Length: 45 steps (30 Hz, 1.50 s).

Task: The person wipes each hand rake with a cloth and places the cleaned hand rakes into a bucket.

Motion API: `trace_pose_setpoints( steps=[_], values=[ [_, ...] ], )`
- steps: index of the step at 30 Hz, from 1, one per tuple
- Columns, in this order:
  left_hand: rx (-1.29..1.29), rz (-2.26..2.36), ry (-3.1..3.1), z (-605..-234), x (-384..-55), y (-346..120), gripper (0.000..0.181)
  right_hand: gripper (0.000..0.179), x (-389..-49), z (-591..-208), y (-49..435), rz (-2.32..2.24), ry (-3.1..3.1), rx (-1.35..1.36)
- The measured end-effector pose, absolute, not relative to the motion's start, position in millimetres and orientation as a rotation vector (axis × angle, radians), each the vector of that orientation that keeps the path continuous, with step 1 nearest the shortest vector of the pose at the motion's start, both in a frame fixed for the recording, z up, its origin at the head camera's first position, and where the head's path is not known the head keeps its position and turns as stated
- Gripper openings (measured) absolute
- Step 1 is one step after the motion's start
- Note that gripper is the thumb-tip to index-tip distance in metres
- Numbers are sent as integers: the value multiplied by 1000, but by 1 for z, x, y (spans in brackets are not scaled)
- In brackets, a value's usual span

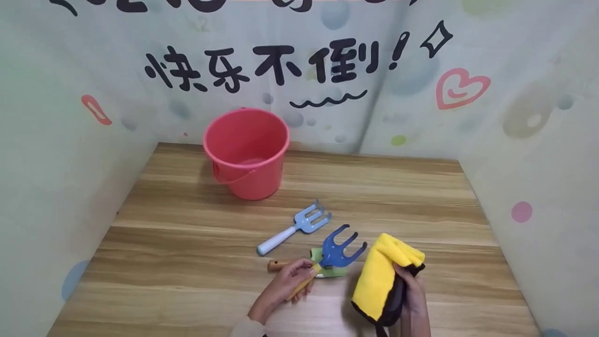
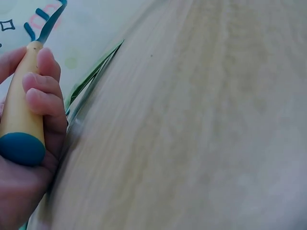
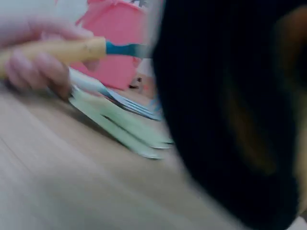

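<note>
My left hand [image 1: 295, 278] grips the wooden handle of a blue three-pronged hand rake [image 1: 336, 252], prongs pointing up and to the right. In the left wrist view the fingers wrap round the pale handle [image 2: 24, 96] with its blue end cap. My right hand [image 1: 414, 292] holds a folded yellow cloth [image 1: 374, 281] with black edging. That dark edging [image 3: 216, 96] fills much of the right wrist view. Beneath the rake lies a green tool [image 1: 334, 272] with a wooden handle, partly covered by the left hand. Beyond it lies a light blue hand fork [image 1: 311, 219] with a pale handle.
A pink bucket [image 1: 248, 182] with its handle hanging down stands at the back left of the wooden table [image 1: 187, 262]. Printed curtains [image 1: 337, 121] close in the back and both sides.
</note>
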State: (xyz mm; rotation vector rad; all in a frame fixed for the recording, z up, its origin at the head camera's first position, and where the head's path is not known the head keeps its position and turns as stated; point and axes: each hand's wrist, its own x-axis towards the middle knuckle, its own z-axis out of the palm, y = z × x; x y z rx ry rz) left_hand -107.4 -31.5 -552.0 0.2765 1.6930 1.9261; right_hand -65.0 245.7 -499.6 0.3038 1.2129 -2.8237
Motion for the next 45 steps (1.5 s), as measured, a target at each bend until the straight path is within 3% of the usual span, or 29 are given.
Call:
trace_pose_setpoints(
  steps=[4, 13, 16, 26, 45],
  values=[
    [260, 1932, 1670, -551, -109, -33, 34, 34, -63, -482, 236, -2618, 1895, 403],
    [268, 1990, 1658, -551, -110, -33, 33, 47, -73, -481, 190, -2042, 2747, -263],
    [263, 1991, 1668, -552, -109, -33, 32, 48, -75, -486, 174, -1890, 2907, -345],
    [346, 1977, 1683, -556, -104, -32, 30, 44, -82, -505, 159, -1503, 3411, -320],
    [332, 1937, 1654, -550, -106, -33, 31, 23, -84, -512, 169, -1650, 3651, 9]
  ],
)
